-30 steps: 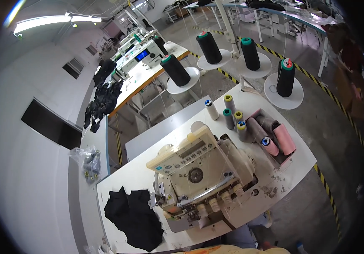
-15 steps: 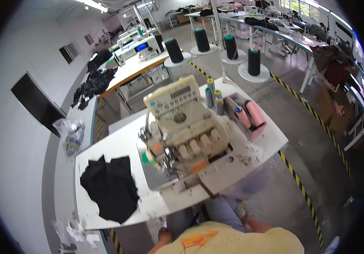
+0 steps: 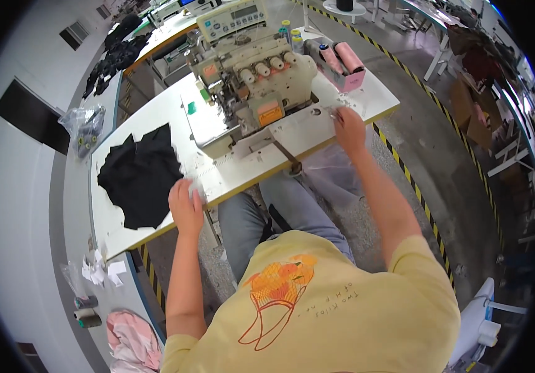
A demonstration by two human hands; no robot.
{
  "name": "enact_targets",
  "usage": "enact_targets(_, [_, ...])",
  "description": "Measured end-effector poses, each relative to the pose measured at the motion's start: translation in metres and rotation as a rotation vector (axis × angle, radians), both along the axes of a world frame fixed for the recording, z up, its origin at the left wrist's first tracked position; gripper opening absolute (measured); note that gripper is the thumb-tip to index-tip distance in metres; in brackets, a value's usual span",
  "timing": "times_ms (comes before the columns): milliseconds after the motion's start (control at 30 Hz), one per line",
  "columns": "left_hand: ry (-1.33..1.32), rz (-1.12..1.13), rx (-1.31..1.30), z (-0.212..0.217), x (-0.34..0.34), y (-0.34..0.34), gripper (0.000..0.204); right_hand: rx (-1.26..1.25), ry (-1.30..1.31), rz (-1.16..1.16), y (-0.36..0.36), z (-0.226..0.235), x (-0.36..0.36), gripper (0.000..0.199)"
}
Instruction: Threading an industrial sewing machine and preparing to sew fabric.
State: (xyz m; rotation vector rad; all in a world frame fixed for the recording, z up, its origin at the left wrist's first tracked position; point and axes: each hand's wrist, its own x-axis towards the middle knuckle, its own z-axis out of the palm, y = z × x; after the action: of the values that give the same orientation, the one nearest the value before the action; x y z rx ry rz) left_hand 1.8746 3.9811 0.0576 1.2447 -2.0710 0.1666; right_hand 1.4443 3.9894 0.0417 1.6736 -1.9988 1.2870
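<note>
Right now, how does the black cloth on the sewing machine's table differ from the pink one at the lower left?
The black cloth is plain and dark; the pink cloth shows whitish areas. The black cloth lies spread mostly flat, close to the left hand; the pink cloth is bunched in folds, well away from it. Both are fabric at the left of the view.

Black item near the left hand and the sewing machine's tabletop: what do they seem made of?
Black item: likely matte fabric, judging by its limp lie and irregular edges; fibre can't be told.
Tabletop: probably laminated board, smooth and satin-looking; a flat white face meets a yellowish edge.
</note>
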Motion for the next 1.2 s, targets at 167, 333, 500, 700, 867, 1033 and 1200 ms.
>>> enact_targets(167, [-0.063,0.063,0.07,-0.019,0.014,0.002,0.026,0.202,0.042,-0.002,-0.033,-0.01,0.011,0.01])
enact_targets(333, [-0.063,0.152,0.051,-0.022,0.013,0.003,0.025,0.261,-0.002,-0.092,-0.033,-0.003,0.023,0.01])
enact_targets(500, [-0.046,0.139,0.034,-0.025,0.009,-0.001,0.023,0.244,-0.027,-0.077,-0.034,0.0,0.02,0.01])
enact_targets(700, [-0.066,0.165,0.018,-0.027,0.007,-0.001,0.023,0.212,-0.06,0.021,-0.032,0.001,0.018,0.032])
enact_targets(867, [-0.073,0.161,0.01,-0.025,0.004,-0.001,0.023,0.155,0.015,0.184,-0.027,0.004,0.008,0.036])
enact_targets(1033, [-0.078,0.18,0.012,-0.024,0.002,-0.001,0.023,0.26,0.102,0.327,-0.024,0.017,-0.006,0.037])
enact_targets(1200, [-0.068,0.195,0.04,-0.022,0.001,-0.004,0.025,-0.03,0.172,0.317,-0.058,0.022,-0.029,0.018])
